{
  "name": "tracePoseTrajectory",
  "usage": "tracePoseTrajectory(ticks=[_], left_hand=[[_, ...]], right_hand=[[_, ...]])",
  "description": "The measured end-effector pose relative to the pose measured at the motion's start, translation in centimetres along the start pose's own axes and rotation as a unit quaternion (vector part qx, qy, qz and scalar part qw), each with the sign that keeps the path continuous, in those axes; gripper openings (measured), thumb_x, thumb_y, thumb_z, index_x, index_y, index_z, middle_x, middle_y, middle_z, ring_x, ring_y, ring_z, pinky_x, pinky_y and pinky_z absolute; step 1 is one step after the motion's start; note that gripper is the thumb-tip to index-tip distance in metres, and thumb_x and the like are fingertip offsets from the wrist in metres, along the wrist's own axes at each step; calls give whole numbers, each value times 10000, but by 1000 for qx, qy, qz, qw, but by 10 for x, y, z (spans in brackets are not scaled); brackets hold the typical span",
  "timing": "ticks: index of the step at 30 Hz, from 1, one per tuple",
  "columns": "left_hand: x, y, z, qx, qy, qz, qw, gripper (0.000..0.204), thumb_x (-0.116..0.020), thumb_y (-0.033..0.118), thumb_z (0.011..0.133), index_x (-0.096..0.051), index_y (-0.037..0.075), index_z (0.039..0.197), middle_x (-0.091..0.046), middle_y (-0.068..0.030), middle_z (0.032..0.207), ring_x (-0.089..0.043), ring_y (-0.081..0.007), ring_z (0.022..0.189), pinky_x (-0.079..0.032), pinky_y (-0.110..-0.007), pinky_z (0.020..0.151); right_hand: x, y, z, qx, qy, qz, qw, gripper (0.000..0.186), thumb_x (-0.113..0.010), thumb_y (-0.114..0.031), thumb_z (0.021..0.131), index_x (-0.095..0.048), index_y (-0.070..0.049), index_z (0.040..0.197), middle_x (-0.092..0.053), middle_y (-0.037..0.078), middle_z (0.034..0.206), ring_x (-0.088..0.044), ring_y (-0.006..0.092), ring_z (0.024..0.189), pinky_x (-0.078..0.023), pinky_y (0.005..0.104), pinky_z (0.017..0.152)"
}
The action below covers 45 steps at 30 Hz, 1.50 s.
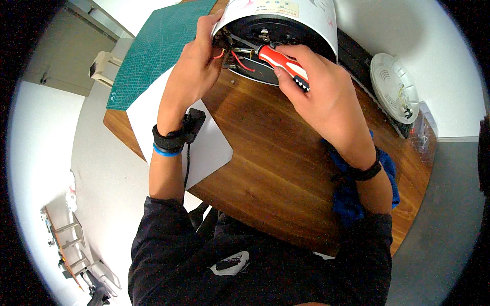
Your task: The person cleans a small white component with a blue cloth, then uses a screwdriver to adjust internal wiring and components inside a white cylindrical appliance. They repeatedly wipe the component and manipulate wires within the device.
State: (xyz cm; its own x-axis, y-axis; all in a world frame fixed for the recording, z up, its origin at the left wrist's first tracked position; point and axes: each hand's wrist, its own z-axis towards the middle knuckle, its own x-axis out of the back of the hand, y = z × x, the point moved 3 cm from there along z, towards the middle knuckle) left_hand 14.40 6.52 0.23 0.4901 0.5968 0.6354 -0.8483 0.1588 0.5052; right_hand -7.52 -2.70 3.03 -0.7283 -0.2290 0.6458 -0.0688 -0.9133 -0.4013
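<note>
At the far side of the table lies a white cylindrical appliance on its side, its open end toward me. Inside show a black round plate, metal parts and a red wire. My right hand is closed around the red and white handle of a screwdriver. The screwdriver's shaft points left into the open end; I cannot tell exactly what its tip touches. My left hand grips the left edge of the appliance, with some fingers hidden behind or inside the rim.
A round white plastic cover leans at the right by the wall. White paper and a green cutting mat lie to the left on the wooden table. A blue cloth sits under my right forearm.
</note>
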Motion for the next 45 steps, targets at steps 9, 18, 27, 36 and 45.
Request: tracePoseTrajectory(ticks=[9, 18, 27, 36, 45], left_hand=[[2, 0, -1, 25, -14, -1, 1000, 701, -582, -108, 894, -346, 95, 1522, -675, -322, 986, -667, -540, 969, -479, -568, 770], [2, 7, -1, 2, -5, 5, 1000, 721, -587, -121, 886, -346, 93, 1531, -675, -323, 1059, -661, -539, 1016, -475, -579, 776], [2, 6, -3, 13, -10, 16, 1000, 723, -592, -108, 896, -351, 98, 1546, -669, -316, 1121, -644, -533, 1080, -469, -582, 826], [3, 3, -5, 20, -13, 15, 1000, 697, -587, -97, 905, -351, 93, 1533, -675, -324, 1023, -665, -537, 993, -463, -593, 786], [4, 3, -4, 22, -16, 8, 1000, 677, -581, -88, 919, -344, 99, 1525, -669, -332, 972, -665, -548, 960, -462, -589, 763]], right_hand=[[6, -13, 1, 132, -20, -230, 964, 342, -682, -160, 902, -704, -151, 1244, -670, 38, 1022, -671, 263, 898, -603, 413, 681], [4, -5, 1, 109, 16, -223, 969, 198, -694, -168, 910, -669, -92, 1091, -673, 62, 1011, -665, 257, 876, -615, 401, 687], [4, -8, 3, 73, -16, -251, 965, 155, -700, -205, 927, -630, -104, 1021, -647, 77, 888, -699, 278, 687, -585, 401, 529], [18, -20, 8, 162, -3, -258, 952, 414, -739, -86, 835, -729, -172, 1240, -645, 33, 1099, -633, 262, 972, -566, 389, 810], [18, -15, 4, 27, -9, -166, 986, 390, -800, -128, 888, -701, -120, 1265, -650, 119, 1150, -670, 352, 962, -562, 434, 818]])
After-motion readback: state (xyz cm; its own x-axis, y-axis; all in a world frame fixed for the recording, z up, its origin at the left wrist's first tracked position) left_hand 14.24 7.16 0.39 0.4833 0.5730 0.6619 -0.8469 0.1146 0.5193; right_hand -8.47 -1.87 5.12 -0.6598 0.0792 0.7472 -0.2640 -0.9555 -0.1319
